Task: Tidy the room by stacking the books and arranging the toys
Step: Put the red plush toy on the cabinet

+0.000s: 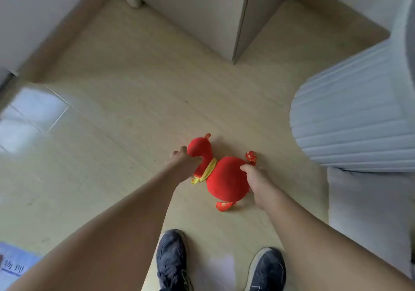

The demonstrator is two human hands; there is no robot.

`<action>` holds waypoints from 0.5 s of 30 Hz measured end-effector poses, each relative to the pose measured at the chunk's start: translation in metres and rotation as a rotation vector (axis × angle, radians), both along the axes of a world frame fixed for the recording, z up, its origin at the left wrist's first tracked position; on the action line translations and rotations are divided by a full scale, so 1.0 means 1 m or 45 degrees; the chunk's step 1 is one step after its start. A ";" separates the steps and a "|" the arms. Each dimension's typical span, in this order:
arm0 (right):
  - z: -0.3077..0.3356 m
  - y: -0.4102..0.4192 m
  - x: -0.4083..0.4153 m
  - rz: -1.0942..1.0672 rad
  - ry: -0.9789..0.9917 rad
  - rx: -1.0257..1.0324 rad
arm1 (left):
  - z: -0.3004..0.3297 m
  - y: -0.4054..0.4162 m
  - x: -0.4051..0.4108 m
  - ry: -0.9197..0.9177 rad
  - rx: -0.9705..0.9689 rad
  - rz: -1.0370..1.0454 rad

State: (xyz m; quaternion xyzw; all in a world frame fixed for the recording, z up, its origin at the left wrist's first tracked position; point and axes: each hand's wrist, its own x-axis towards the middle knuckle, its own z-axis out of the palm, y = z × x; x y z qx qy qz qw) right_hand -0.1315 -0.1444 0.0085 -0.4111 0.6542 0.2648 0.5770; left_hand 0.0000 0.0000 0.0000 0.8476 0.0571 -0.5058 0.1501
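Red plush toy (224, 178) between 2 gripping hands

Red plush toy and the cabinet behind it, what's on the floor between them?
Head view: only bare wooden floor lies between the red plush toy and the cabinet.

Two bare forearms, no sleeves in view, no watch, ring or band on either wrist. Left hand (183, 164) and right hand (254, 177) bare too, ungloved. Left forearm long and broad toward the near left corner, narrowing toward the wrist; right forearm likewise broad at the near right edge. On the feet, a pair of dark navy-black trainers with a mottled, speckled upper. Left shoe (171, 260) rounded at the toe, with dark laces and a thin pale yellowish line along its side. Right shoe (267, 268) edged by a light grey sole rim round the toe. Nothing of legs or other clothing visible.
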 end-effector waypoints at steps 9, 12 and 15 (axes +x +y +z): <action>-0.122 0.022 -0.017 -0.182 0.088 0.109 | -0.122 0.003 -0.008 -0.171 -0.162 0.190; -0.130 0.022 -0.032 -0.209 0.107 0.076 | -0.109 0.005 -0.009 -0.202 -0.068 0.153; -0.122 0.013 -0.035 -0.204 0.091 -0.038 | -0.077 0.006 -0.007 -0.205 -0.063 0.182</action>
